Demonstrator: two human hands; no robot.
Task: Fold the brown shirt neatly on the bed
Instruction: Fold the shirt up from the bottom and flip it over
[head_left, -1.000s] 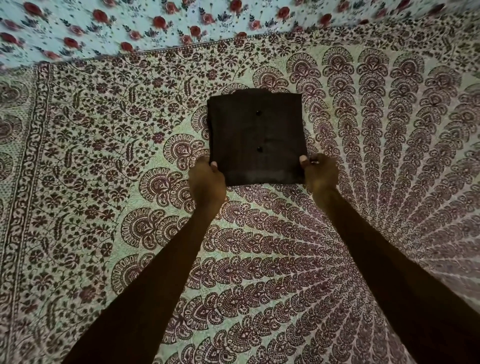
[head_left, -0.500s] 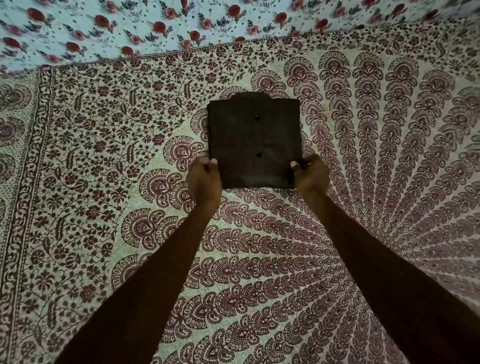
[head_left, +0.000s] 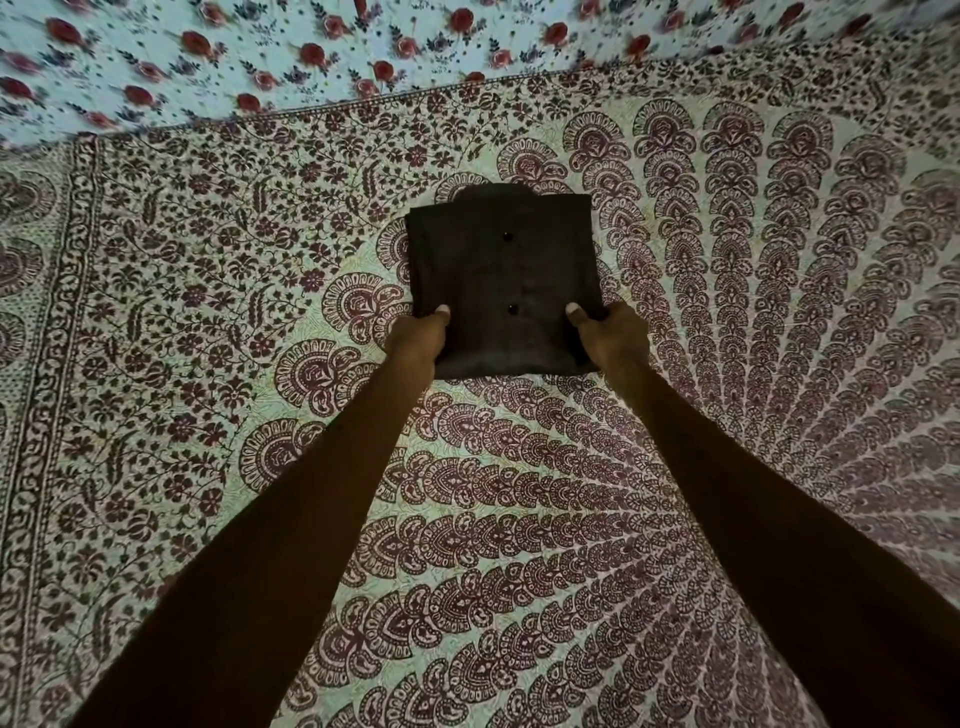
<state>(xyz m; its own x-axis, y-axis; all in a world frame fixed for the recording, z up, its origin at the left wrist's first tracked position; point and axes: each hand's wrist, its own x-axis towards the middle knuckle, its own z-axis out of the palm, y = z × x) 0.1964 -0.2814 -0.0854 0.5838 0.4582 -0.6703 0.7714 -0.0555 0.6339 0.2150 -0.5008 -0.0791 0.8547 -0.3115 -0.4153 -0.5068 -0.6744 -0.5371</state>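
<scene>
As your left hand pinches its near-left corner, thumb on top, the brown shirt lies folded square on the bed. It looks soft, light and floppy, so hold both near corners. Your right hand pinches the other corner; I count one shirt, two buttons.

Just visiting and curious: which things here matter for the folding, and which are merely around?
In the job: folded brown shirt; left hand and right hand, gripping its sides; patterned bedsheet beneath.
Just around: rose-print cloth beyond the sheet.
</scene>
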